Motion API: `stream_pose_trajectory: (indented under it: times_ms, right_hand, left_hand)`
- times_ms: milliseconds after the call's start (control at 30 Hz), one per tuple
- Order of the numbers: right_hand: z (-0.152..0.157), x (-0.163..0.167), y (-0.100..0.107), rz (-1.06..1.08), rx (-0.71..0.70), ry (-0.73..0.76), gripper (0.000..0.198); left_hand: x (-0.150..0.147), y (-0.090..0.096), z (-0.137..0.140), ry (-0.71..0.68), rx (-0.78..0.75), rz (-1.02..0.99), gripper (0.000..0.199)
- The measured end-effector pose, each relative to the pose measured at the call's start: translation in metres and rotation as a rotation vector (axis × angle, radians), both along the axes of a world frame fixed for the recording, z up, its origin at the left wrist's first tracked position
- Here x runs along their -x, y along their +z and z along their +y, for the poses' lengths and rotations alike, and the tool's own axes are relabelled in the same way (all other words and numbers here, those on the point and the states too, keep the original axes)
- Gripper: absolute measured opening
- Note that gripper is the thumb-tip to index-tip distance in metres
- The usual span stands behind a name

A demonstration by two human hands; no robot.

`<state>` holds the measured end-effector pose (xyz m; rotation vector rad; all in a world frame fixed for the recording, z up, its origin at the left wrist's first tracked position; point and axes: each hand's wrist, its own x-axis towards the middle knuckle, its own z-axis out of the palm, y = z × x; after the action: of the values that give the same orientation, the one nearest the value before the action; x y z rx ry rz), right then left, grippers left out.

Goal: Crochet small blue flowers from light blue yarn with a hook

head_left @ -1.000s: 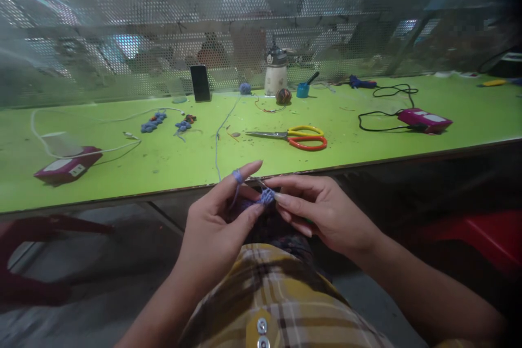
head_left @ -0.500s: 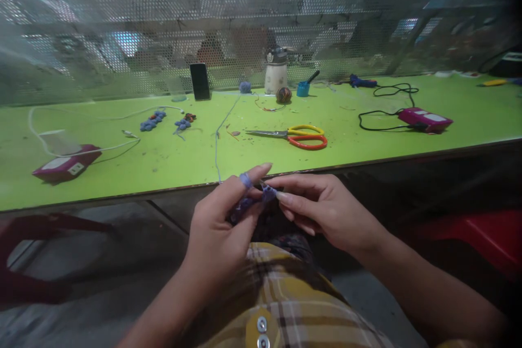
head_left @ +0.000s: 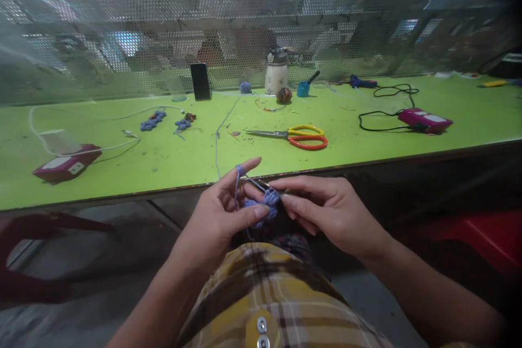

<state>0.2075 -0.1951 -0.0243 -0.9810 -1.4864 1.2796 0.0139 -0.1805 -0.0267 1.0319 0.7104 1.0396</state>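
Just off the table's front edge, my left hand (head_left: 222,212) pinches a small blue crochet piece (head_left: 267,206) between thumb and fingers. Blue yarn (head_left: 217,152) wraps round its raised index finger and runs back over the table to a small blue yarn ball (head_left: 245,87). My right hand (head_left: 326,209) is closed on a thin crochet hook (head_left: 264,185); its tip reaches into the top of the piece, and its handle is mostly hidden by the fingers.
Scissors (head_left: 302,136) with yellow and orange handles lie ahead on the green table (head_left: 163,168). Behind stand a phone (head_left: 199,81), a bottle (head_left: 276,76), a multicoloured yarn ball (head_left: 284,95) and a blue cup (head_left: 303,89). Crocheted pieces (head_left: 153,120) and purple power strips (head_left: 424,120) lie to the sides.
My left hand has turned and opened out, so more of the blue crochet piece shows. A yarn strand now stretches from the index finger to the hook. My right hand has barely shifted.
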Motion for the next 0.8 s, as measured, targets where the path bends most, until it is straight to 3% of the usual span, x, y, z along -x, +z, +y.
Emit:
stream_pose_trajectory:
  times_ms: [200,367,500,800]
  right_hand:
    - [0.0021,0.0077,-0.01,0.281,0.112,0.03,0.02]
    - [0.0002,0.0089,-0.0078,0.448,0.245,0.101,0.017]
    - [-0.0013,0.0075,-0.0058,0.461,0.271,0.134,0.017]
    - [-0.0013,0.0035,-0.0039,0.319,0.189,0.127,0.021]
  left_hand:
    - [-0.0026,-0.0023,-0.0031,0.109,-0.004,0.02,0.041]
    - [-0.0037,-0.0018,-0.0052,0.095,0.052,-0.057,0.044]
    - [-0.0043,0.0,-0.0045,0.067,0.068,-0.103,0.055]
    - [-0.0061,0.0001,-0.0044,0.123,0.063,-0.094,0.051]
